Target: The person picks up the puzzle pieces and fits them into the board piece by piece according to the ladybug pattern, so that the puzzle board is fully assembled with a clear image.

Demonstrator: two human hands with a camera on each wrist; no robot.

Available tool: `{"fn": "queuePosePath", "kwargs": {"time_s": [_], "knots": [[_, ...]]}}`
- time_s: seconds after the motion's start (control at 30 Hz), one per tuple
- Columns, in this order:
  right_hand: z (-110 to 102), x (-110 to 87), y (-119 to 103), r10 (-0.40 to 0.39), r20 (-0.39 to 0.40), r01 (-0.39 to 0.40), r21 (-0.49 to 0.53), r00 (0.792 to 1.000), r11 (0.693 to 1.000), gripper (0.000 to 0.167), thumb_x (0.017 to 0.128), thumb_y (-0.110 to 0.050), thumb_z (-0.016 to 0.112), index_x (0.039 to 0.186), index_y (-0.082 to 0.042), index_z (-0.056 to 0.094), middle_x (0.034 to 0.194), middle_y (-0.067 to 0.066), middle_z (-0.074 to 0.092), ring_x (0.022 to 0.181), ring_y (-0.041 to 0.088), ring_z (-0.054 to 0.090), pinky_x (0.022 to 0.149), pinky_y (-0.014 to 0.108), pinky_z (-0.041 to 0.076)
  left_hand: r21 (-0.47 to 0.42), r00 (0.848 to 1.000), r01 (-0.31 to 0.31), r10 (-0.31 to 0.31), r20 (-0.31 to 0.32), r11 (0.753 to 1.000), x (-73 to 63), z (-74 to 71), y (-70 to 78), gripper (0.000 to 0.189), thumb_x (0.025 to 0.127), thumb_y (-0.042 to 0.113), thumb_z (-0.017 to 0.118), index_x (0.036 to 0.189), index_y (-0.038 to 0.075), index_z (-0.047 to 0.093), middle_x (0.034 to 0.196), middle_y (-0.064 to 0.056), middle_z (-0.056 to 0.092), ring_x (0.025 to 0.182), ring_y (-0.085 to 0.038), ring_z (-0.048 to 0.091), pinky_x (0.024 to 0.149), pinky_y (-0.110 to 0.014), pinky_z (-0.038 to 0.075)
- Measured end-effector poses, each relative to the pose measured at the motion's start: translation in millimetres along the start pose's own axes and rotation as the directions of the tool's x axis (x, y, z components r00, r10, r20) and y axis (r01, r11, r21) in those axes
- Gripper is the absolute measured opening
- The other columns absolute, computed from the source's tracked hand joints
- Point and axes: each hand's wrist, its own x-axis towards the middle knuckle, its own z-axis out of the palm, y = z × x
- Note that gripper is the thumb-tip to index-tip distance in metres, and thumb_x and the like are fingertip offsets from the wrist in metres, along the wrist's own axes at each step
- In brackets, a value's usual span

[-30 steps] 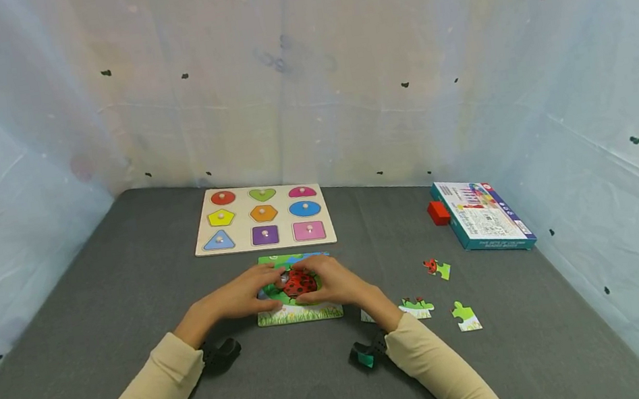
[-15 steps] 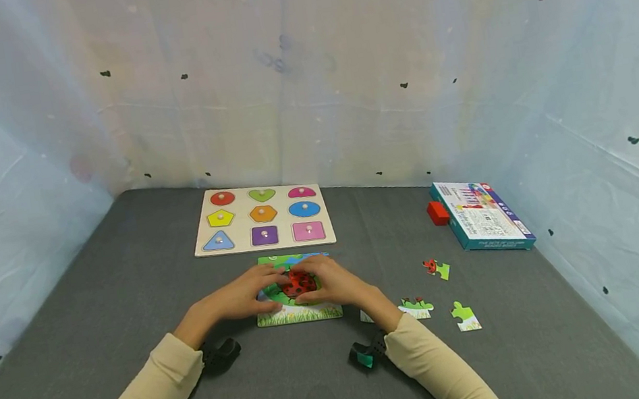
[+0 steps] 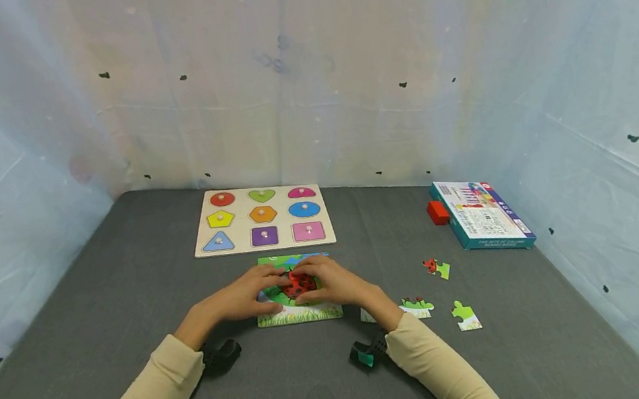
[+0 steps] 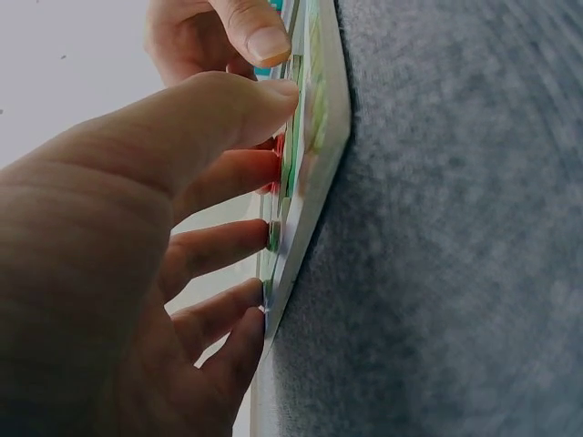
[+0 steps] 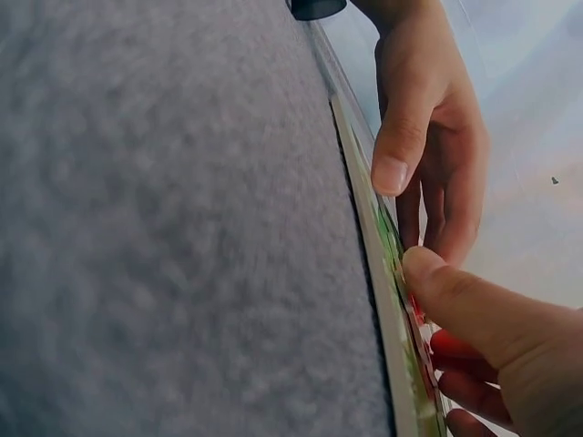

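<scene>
Under, and in contact with, the spread grip of left hand (image 3: pixel 242 295) and right hand (image 3: pixel 335 280), the ladybug puzzle (image 3: pixel 298 288).

Ladybug puzzle (image 3: pixel 300 287): near side passable; shape board (image 3: pixel 242 218) obstructs far side; 2 obstacles above, left hand (image 3: pixel 240 297) and right hand (image 3: pixel 334 280).
</scene>
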Motion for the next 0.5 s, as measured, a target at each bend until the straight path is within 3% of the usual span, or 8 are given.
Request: {"fn": "queuePosePath", "kwargs": {"time_s": [0.3, 0.5], "knots": [[-1.7, -0.1, 0.0, 0.000, 0.021, 0.000, 0.009, 1.000, 1.000, 0.051, 0.085, -0.035, 0.068, 0.125, -0.005, 0.058, 0.124, 0.009, 0.055, 0.112, 0.021, 0.051, 0.093, 0.038, 0.041, 0.022, 1.000, 0.025, -0.025, -0.018, 0.999, 1.1, 2.5, 1.6, 0.050, 0.087, 0.036, 0.065, 0.130, 0.011, 0.054, 0.143, -0.015, 0.037, 0.131, -0.036, 0.031, 0.101, -0.057, 0.029], [-2.7, -0.9, -1.6, 0.050, 0.028, -0.051, 0.035, 0.998, 0.998, 0.050, 0.085, -0.035, 0.068, 0.125, -0.006, 0.057, 0.125, 0.009, 0.052, 0.111, 0.021, 0.049, 0.092, 0.038, 0.042, 0.032, 0.999, -0.039, 0.039, -0.020, 0.999, 3.0, 3.0, 3.9, 0.047, 0.088, 0.035, 0.064, 0.127, 0.010, 0.056, 0.135, -0.011, 0.046, 0.127, -0.033, 0.035, 0.102, -0.056, 0.029]]}}
